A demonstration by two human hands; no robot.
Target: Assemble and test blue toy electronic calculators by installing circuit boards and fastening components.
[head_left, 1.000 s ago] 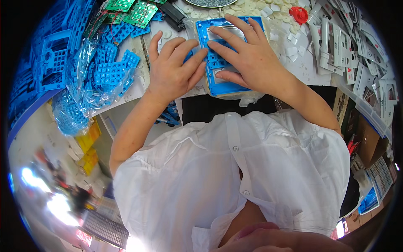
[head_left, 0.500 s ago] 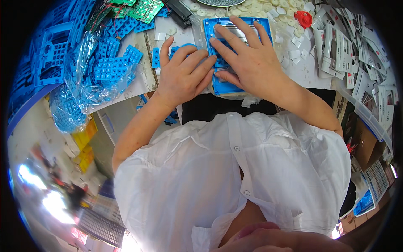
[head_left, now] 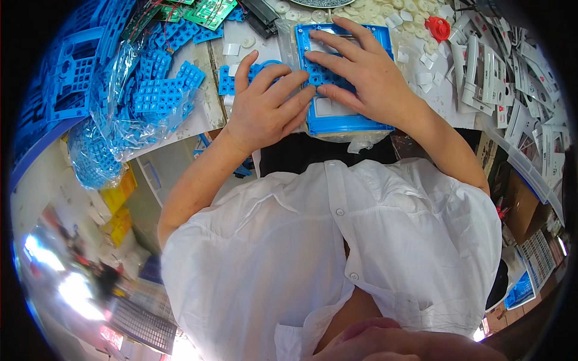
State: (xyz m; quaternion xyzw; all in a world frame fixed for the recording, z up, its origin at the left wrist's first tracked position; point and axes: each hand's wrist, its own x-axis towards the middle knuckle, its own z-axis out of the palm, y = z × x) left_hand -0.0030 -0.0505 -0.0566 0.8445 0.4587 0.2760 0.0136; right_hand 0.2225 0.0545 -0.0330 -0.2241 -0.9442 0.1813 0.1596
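Observation:
On the table before me lies a blue plastic casing [head_left: 343, 124], with a blue rubber keypad [head_left: 322, 76] in its middle and a pale panel [head_left: 325, 107] below that. My right hand [head_left: 376, 78] rests over the casing, its fingers spread across the upper part and the thumb on the keypad. From the left, my left hand [head_left: 265, 105] touches the keypad's left edge with bent fingertips, its outer finger raised. Those fingers are apart, and nothing shows gripped in either hand. Behind the left hand, another blue keypad [head_left: 226, 81] lies partly hidden.
Blue keypads [head_left: 159, 93] in clear plastic and blue casings [head_left: 72, 78] pile up at left. Green circuit boards [head_left: 211, 12] lie at the back. Pale discs [head_left: 361, 11] and a red part [head_left: 438, 28] are beyond the casing; white panels [head_left: 481, 72] heap at right.
My right thumb has moved up off the lower part, uncovering the pale panel and more of the keypad. My left hand has shifted slightly right along the casing.

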